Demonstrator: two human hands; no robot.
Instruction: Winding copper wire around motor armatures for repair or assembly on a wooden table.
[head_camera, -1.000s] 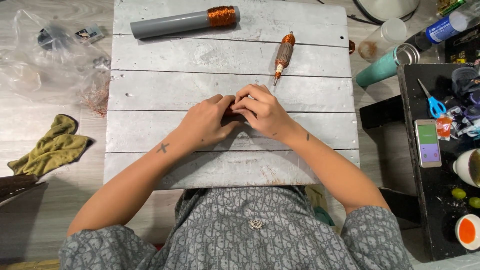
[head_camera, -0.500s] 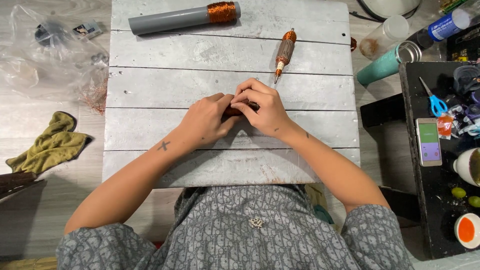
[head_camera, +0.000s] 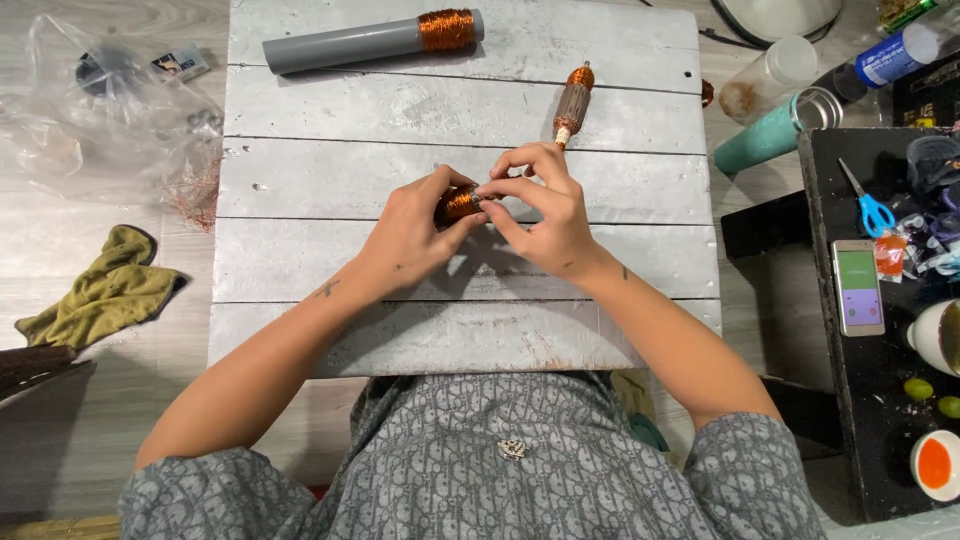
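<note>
1. Small coil of copper-coloured wire (head_camera: 458, 203): centre of the frame, over the whitewashed plank board (head_camera: 300, 180); long axis runs roughly left to right.
2. Left hand (head_camera: 410, 238): fingers curled shut around the coil from the lower left.
3. Right hand (head_camera: 545, 215): meets the coil's right end; thumb and forefinger pinched there, on what cannot be told.
4. Brown spindle with copper winding (head_camera: 573, 102): just above the right hand, apart from it.
5. Grey tube with copper winding (head_camera: 372, 40): upper edge, well apart.

Grey short-sleeved shirt (head_camera: 480, 470) with repeating woven pattern, small silver pendant (head_camera: 513, 449) at chest, bare forearms, small dark tattoo marks (head_camera: 327, 289) near both wrists
</note>
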